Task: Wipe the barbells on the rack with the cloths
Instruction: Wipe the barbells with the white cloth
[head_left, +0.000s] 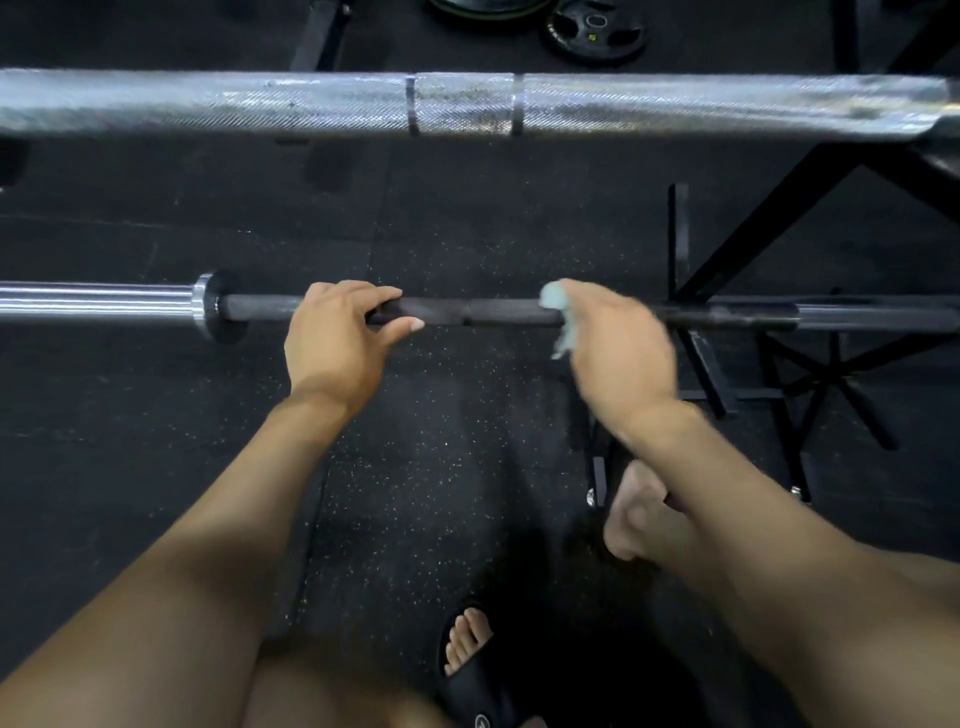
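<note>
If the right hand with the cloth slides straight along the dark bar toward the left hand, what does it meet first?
Probably the left hand, which grips the same dark bar; only bare bar shows between it and the right hand holding the cloth.

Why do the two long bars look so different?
The upper bar looks fat, shiny and silver with a bumpy pattern; the lower bar looks thinner and dark in its middle. Nobody touches the upper bar, while the left hand grips the lower bar. Both lie level.
</note>
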